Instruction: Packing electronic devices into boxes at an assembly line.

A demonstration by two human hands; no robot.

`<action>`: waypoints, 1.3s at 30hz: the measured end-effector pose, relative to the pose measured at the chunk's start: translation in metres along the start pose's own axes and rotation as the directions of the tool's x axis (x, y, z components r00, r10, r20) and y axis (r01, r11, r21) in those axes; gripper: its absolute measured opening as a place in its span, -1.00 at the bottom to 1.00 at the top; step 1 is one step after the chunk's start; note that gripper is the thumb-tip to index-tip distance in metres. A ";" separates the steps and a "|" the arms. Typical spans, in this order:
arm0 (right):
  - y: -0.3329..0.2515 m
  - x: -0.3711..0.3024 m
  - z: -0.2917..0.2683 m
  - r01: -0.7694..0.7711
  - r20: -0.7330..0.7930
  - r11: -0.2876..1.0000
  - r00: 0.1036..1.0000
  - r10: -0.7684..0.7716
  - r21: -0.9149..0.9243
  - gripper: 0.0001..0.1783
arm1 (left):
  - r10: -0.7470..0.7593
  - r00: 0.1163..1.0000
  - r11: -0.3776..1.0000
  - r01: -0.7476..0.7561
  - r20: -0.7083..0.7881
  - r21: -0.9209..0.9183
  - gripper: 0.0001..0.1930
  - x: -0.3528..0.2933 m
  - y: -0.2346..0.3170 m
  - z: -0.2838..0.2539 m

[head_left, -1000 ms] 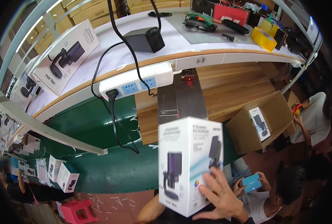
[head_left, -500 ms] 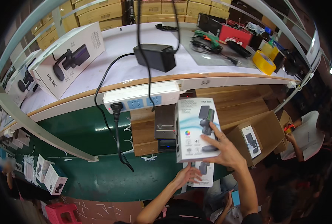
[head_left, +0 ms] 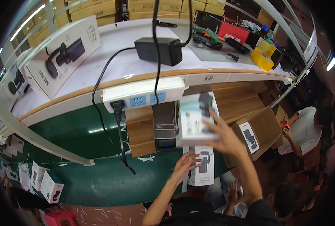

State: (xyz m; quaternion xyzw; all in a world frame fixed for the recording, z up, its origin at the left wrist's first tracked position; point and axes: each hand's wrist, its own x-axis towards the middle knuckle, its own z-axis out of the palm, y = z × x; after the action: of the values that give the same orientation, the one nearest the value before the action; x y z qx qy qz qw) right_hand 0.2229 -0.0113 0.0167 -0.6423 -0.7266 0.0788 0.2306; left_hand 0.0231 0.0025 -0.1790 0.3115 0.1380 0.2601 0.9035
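Observation:
My right hand (head_left: 227, 137) grips a white microphone box (head_left: 195, 122) by its right side, fingers on its printed face; the box is slightly blurred. It is tilted above the wooden board, just right of a small metal weighing scale (head_left: 164, 122) with a dark display. Below it, a second white microphone box (head_left: 205, 167) lies on the green table. My left hand (head_left: 184, 165) is at that box's left edge, fingers loosely bent and apart; whether they touch it I cannot tell.
A white power strip (head_left: 144, 96) with a black plug hangs under the shelf; cables dangle before it. On the shelf are a black power adapter (head_left: 158, 51) and yellow tape (head_left: 261, 59). An open carton (head_left: 263, 130) holds another box at right. Co-workers sit at the right.
The held box has moved slightly up with my right hand, showing more of the lower box. My left hand has risen a little beside the lower box. The view has shifted slightly.

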 end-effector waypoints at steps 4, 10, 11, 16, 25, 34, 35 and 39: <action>0.005 -0.094 -0.020 -0.107 -0.191 0.763 0.937 0.291 0.638 -0.43 | 0.104 0.989 0.917 -0.054 0.104 -0.395 -0.01 -0.002 -0.016 0.004; 0.108 -0.025 0.012 0.044 -0.152 0.315 0.933 0.325 0.948 -0.25 | 0.036 0.999 0.858 -0.033 -0.005 -0.512 -0.18 -0.033 0.010 0.018; 0.106 -0.015 0.021 0.018 -0.062 0.196 0.973 0.223 0.980 -0.18 | 0.037 0.994 0.924 -0.072 -0.099 -0.376 -0.18 -0.039 0.011 0.013; 0.078 -0.066 0.068 0.114 0.011 -0.308 0.927 0.376 0.945 -0.15 | -0.053 0.973 0.975 0.002 -0.224 -0.223 -0.08 -0.072 0.049 0.030; -0.015 -0.142 0.067 0.289 -0.367 0.273 0.352 0.861 0.918 -0.05 | 0.149 0.987 0.935 -0.121 -0.060 0.335 -0.69 0.004 0.075 0.070; -0.017 -0.091 0.017 -0.208 -0.171 0.799 0.917 0.359 0.564 0.16 | -0.004 0.909 0.974 0.097 -0.417 0.203 -0.47 0.002 0.059 0.029; -0.015 -0.079 0.018 -0.167 -0.133 0.910 0.964 0.232 0.380 0.10 | -0.007 0.905 0.977 0.098 -0.426 0.191 -0.47 -0.009 0.060 0.021; -0.005 -0.037 0.013 -0.234 -0.109 0.917 0.953 0.282 0.323 0.06 | -0.071 0.958 0.953 0.147 -0.278 0.263 -0.38 -0.052 0.058 0.006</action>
State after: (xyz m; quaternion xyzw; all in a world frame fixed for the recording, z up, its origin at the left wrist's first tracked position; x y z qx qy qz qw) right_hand 0.2151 -0.0460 -0.0011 -0.6932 -0.5945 0.1707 0.3700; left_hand -0.0393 0.0095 -0.1328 0.3909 0.3102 0.2264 0.8365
